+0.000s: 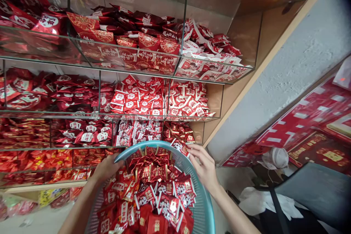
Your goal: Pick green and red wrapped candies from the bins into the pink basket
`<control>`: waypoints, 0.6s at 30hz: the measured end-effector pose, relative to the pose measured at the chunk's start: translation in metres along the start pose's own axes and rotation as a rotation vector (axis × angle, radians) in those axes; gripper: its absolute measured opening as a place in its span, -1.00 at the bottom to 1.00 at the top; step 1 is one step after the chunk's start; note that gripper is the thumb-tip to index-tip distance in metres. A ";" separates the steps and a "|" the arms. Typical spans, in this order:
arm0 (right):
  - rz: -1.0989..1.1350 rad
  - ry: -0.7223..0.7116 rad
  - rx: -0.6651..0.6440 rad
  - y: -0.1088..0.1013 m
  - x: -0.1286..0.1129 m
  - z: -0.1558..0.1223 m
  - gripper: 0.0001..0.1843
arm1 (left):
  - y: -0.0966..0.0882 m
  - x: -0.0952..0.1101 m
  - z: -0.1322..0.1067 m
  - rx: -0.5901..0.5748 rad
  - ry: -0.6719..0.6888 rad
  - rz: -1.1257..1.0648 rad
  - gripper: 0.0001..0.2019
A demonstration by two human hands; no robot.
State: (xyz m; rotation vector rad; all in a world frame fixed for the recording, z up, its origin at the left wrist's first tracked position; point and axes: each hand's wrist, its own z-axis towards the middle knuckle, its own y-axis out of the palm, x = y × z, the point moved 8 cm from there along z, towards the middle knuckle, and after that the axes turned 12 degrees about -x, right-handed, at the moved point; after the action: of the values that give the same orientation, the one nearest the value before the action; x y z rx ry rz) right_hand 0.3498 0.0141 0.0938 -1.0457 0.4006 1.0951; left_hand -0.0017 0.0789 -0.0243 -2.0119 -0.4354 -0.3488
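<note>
A teal mesh basket [206,204] is filled with several red wrapped candies [153,193]. My left hand [106,169] grips the basket's far left rim, fingers curled over the edge. My right hand [203,166] is at the basket's far right rim, its fingertips pinching red candy wrappers [183,148] right at the lowest glass bin [178,131]. Tiered glass bins of red sweets rise just beyond the basket.
Glass-fronted shelf bins [131,65] hold red and white packets in tiers across the left. A wooden shelf side [246,91] and grey wall [301,62] stand at right. Red boxes [315,128], white paper [260,201] and a grey chair [315,190] lie lower right.
</note>
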 end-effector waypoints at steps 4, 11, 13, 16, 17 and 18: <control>-0.151 -0.198 -0.070 0.009 -0.026 -0.020 -0.69 | 0.001 0.000 0.001 -0.005 0.001 0.010 -0.75; -0.203 -0.226 -0.117 0.014 -0.033 -0.030 -0.63 | 0.002 -0.002 0.004 0.001 0.006 0.015 -0.75; -0.185 -0.221 -0.126 0.014 -0.034 -0.032 -0.63 | 0.003 -0.004 0.005 -0.006 0.011 0.020 -0.74; -0.167 -0.205 -0.144 0.015 -0.033 -0.034 -0.66 | 0.003 -0.004 0.005 -0.021 0.009 0.024 -0.73; -0.163 -0.198 -0.151 0.015 -0.033 -0.035 -0.67 | 0.003 -0.003 0.005 -0.022 0.008 0.025 -0.74; -0.158 -0.185 -0.162 0.016 -0.031 -0.035 -0.69 | 0.002 -0.002 0.004 -0.025 0.006 0.025 -0.74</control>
State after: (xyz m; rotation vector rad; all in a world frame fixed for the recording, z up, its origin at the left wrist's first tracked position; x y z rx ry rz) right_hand 0.3289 -0.0308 0.0911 -1.0875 0.0803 1.0843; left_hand -0.0023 0.0809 -0.0284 -2.0382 -0.4031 -0.3461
